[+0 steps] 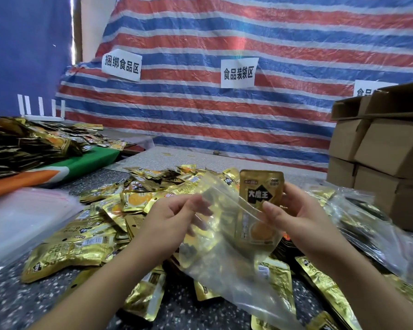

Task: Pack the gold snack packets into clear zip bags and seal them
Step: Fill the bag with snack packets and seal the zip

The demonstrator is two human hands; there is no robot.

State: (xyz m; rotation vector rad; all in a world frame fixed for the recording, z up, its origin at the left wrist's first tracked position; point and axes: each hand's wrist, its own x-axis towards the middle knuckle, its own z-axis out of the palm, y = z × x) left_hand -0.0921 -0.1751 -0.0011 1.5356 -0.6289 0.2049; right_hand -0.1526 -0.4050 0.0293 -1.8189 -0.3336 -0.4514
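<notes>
My right hand [296, 210] grips a gold snack packet [260, 191], upright, its lower half pushed into the mouth of a clear zip bag [222, 253]. The thumb of that hand presses on the bag's rim. My left hand [174, 213] pinches the other side of the bag's opening and holds it apart. The bag hangs down between my forearms over a loose heap of gold packets [100, 225] spread on the speckled table [7, 303].
A stack of empty clear bags [22, 215] lies at the left. Filled bags [372, 225] pile up at the right, in front of stacked cardboard boxes [386, 148]. More packets [22, 144] sit on a green and orange cloth at far left. A striped tarp with paper signs hangs behind.
</notes>
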